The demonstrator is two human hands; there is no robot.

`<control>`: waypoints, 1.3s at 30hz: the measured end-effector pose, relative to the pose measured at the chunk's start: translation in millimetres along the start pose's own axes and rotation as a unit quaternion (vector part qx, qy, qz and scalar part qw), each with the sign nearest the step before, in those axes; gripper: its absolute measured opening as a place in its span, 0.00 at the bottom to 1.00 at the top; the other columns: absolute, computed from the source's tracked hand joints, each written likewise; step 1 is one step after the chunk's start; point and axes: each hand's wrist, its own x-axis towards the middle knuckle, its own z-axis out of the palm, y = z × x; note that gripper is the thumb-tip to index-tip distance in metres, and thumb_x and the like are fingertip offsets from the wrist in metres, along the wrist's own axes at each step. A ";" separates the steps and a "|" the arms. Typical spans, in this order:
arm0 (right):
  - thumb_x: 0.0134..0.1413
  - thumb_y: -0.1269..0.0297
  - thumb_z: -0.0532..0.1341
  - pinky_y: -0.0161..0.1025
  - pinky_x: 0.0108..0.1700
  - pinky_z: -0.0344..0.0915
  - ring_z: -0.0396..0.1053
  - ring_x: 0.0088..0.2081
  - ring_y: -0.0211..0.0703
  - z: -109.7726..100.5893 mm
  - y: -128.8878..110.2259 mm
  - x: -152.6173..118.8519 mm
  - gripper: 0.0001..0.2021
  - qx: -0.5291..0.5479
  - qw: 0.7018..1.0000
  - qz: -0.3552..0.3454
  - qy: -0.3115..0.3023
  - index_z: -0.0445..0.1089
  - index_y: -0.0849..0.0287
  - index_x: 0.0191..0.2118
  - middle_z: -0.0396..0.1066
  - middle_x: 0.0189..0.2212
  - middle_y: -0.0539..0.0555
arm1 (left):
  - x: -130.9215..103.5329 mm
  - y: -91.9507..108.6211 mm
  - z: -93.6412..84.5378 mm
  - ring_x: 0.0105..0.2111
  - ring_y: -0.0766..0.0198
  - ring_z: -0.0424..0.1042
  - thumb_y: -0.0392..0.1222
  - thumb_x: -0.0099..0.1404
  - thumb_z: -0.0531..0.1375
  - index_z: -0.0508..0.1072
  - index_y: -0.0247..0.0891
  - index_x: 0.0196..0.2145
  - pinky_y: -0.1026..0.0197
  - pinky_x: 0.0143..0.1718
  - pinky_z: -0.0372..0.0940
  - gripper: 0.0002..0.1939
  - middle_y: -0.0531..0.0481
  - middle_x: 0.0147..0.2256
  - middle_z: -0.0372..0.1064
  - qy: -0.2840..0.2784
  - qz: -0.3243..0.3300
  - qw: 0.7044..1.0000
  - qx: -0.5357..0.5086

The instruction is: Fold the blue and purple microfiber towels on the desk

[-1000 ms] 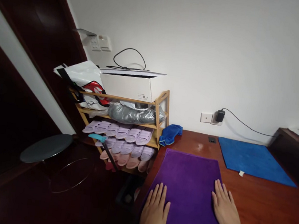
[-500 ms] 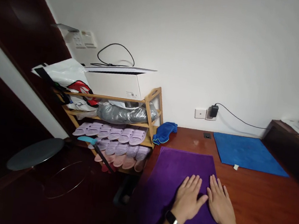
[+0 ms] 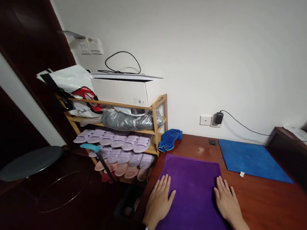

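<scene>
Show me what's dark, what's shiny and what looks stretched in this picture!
All in the head view: the floor at lower left looks nearly black; a small pale glare spot shines on the desk beyond the purple cloth; the stool looks stretched, perhaps by a wide lens; the left hand and right hand show separate fingers.

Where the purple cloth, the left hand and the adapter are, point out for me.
Purple cloth (image 3: 190, 203): head view, on its flat middle.
Left hand (image 3: 158, 201): head view, on its back.
Adapter (image 3: 219, 118): head view, on its black body.
</scene>
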 end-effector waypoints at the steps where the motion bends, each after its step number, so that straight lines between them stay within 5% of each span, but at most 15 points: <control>1: 0.72 0.54 0.36 0.56 0.74 0.46 0.44 0.75 0.52 -2.9 -0.5 8.5 0.34 -0.002 1.000 -0.002 -0.005 0.48 0.66 0.76 0.45 0.75 0.54 | -0.4 -0.9 -0.4 0.72 0.51 0.51 0.53 0.79 0.46 0.57 0.31 0.72 0.42 0.71 0.54 0.32 0.38 0.72 0.51 -0.002 0.000 1.000 0.000; 8: 0.71 0.56 0.37 0.56 0.74 0.45 0.44 0.75 0.53 5.6 2.0 36.2 0.34 0.019 0.999 -0.021 0.021 0.50 0.69 0.75 0.47 0.74 0.58 | 0.3 -0.8 0.1 0.71 0.51 0.55 0.49 0.79 0.46 0.59 0.34 0.71 0.41 0.70 0.57 0.30 0.38 0.71 0.54 0.002 0.013 1.000 0.020; 11: 0.71 0.56 0.37 0.56 0.74 0.45 0.45 0.75 0.53 11.3 4.6 34.9 0.34 0.029 0.999 -0.028 0.034 0.51 0.68 0.75 0.48 0.74 0.58 | 21.5 36.8 7.2 0.71 0.53 0.55 0.46 0.79 0.45 0.60 0.34 0.71 0.43 0.71 0.55 0.28 0.40 0.71 0.56 0.004 0.051 0.999 0.008; 16: 0.71 0.58 0.38 0.56 0.74 0.46 0.45 0.75 0.52 7.8 5.8 34.9 0.33 0.032 0.999 -0.032 0.028 0.52 0.65 0.75 0.47 0.75 0.57 | 78.0 132.4 32.8 0.72 0.56 0.54 0.53 0.80 0.41 0.60 0.36 0.72 0.47 0.72 0.52 0.31 0.42 0.71 0.56 -0.038 0.135 0.988 -0.060; 19: 0.71 0.59 0.38 0.54 0.74 0.44 0.43 0.75 0.51 2.4 4.5 34.6 0.33 0.019 0.999 -0.031 0.010 0.50 0.66 0.75 0.45 0.75 0.56 | 96.6 151.6 42.8 0.72 0.57 0.52 0.53 0.81 0.39 0.58 0.37 0.73 0.47 0.73 0.50 0.31 0.44 0.72 0.55 -0.048 0.149 0.985 -0.073; 21: 0.71 0.58 0.37 0.53 0.74 0.43 0.42 0.76 0.50 -0.4 3.1 34.2 0.33 0.014 1.000 -0.024 0.005 0.48 0.66 0.75 0.45 0.75 0.56 | 98.4 134.3 43.3 0.72 0.56 0.52 0.52 0.81 0.39 0.57 0.39 0.73 0.45 0.73 0.50 0.30 0.44 0.72 0.55 -0.037 0.145 0.986 -0.070; 27: 0.72 0.56 0.37 0.54 0.74 0.44 0.44 0.75 0.51 4.1 3.9 33.4 0.34 0.027 0.999 -0.016 0.021 0.50 0.68 0.75 0.47 0.75 0.58 | 83.2 13.7 16.9 0.72 0.52 0.52 0.46 0.79 0.44 0.58 0.36 0.72 0.43 0.72 0.52 0.28 0.40 0.72 0.54 -0.042 0.033 0.998 0.019; 29: 0.71 0.56 0.38 0.55 0.74 0.45 0.45 0.75 0.51 10.2 6.2 32.8 0.34 0.027 0.999 -0.021 0.030 0.51 0.67 0.75 0.48 0.74 0.58 | 78.1 -11.9 10.7 0.72 0.52 0.52 0.45 0.79 0.44 0.58 0.33 0.72 0.44 0.72 0.52 0.29 0.39 0.72 0.52 -0.041 0.005 0.998 0.038; 34: 0.72 0.54 0.36 0.57 0.73 0.48 0.46 0.75 0.53 17.4 10.8 40.1 0.35 0.014 0.999 -0.017 0.028 0.51 0.66 0.75 0.49 0.74 0.58 | 73.1 -19.9 19.0 0.72 0.52 0.52 0.46 0.78 0.44 0.58 0.33 0.72 0.43 0.72 0.52 0.30 0.38 0.72 0.53 -0.005 0.002 0.999 0.033; 39: 0.72 0.56 0.37 0.56 0.74 0.43 0.43 0.76 0.52 1.4 3.7 70.8 0.34 -0.004 1.000 -0.004 -0.003 0.48 0.66 0.76 0.46 0.75 0.58 | 72.7 -19.4 26.9 0.72 0.51 0.53 0.46 0.78 0.45 0.57 0.35 0.72 0.42 0.71 0.53 0.30 0.38 0.71 0.54 0.012 0.007 0.999 0.029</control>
